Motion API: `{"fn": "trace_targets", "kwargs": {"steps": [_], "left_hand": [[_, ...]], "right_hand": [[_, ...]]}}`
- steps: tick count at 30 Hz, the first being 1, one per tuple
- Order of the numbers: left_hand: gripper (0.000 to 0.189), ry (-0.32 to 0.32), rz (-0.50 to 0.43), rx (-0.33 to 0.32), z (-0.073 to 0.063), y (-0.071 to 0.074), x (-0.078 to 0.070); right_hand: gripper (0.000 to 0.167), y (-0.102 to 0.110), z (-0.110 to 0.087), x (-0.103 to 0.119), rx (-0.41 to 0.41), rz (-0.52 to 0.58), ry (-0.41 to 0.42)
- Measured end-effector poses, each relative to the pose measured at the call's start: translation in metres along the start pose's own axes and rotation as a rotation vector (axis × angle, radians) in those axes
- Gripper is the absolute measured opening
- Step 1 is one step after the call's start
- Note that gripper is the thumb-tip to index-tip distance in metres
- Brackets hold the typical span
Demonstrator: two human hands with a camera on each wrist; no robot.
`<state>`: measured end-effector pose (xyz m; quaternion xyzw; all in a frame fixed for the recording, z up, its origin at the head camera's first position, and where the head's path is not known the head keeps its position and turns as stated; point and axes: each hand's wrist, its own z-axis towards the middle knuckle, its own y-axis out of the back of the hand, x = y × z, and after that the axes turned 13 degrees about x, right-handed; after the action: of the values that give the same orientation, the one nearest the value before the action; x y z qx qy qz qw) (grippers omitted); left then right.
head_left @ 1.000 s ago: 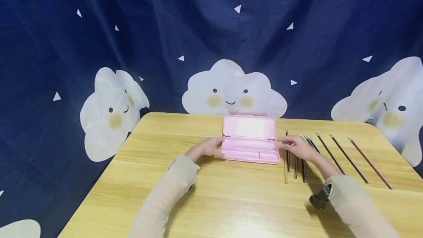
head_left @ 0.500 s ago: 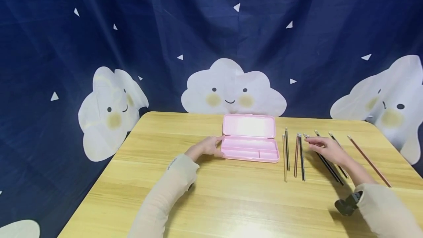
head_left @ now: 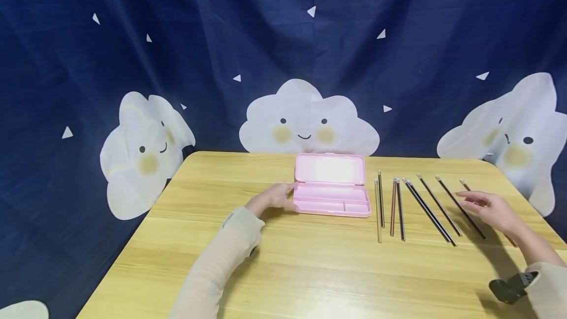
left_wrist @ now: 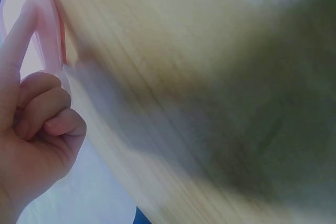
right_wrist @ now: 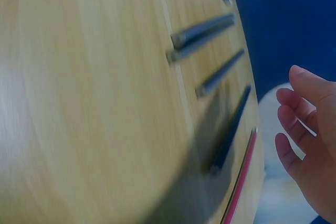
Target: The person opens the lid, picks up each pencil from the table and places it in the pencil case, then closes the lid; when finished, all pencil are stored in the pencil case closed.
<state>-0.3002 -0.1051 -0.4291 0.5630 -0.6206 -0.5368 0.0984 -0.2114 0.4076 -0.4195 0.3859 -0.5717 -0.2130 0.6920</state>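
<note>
An open pink pencil case lies on the wooden table, its lid tipped back and its compartments bare. My left hand holds the case's left end between thumb and finger; in the left wrist view its other fingers are curled in. My right hand hovers over the rightmost pencils, fingers loosely bent and holding nothing. Beneath it, a reddish pencil is partly hidden in the head view. A dark pencil lies just left of that hand.
Several more pencils lie right of the case: a pale one, a reddish-brown one and a close dark pair among them. A navy curtain with clouds hangs behind the table's far edge.
My right hand has moved rightward from beside the case, across the pencils, to the far-right ones. The dark pencils it covered now show. My left hand has stayed on the case.
</note>
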Motion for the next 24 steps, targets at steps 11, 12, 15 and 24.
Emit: {"fn": "trace_targets", "kwargs": {"steps": [11,12,15,24], "left_hand": [[0.088,-0.009,0.002,0.012,0.002,-0.003,-0.003],[0.088,-0.006,0.001,0.016,0.002,-0.002,-0.003],[0.088,-0.012,-0.012,0.015,0.002,-0.002,-0.002],[0.087,0.002,0.022,0.023,0.003,0.001,-0.004]], "right_hand": [[0.026,0.011,-0.03,-0.037,-0.049,-0.115,-0.08],[0.023,0.011,-0.032,-0.04,-0.052,-0.111,-0.085],[0.021,0.01,-0.036,-0.046,-0.056,-0.113,-0.102],[0.038,0.005,-0.043,-0.053,-0.008,-0.242,-0.12]]}}
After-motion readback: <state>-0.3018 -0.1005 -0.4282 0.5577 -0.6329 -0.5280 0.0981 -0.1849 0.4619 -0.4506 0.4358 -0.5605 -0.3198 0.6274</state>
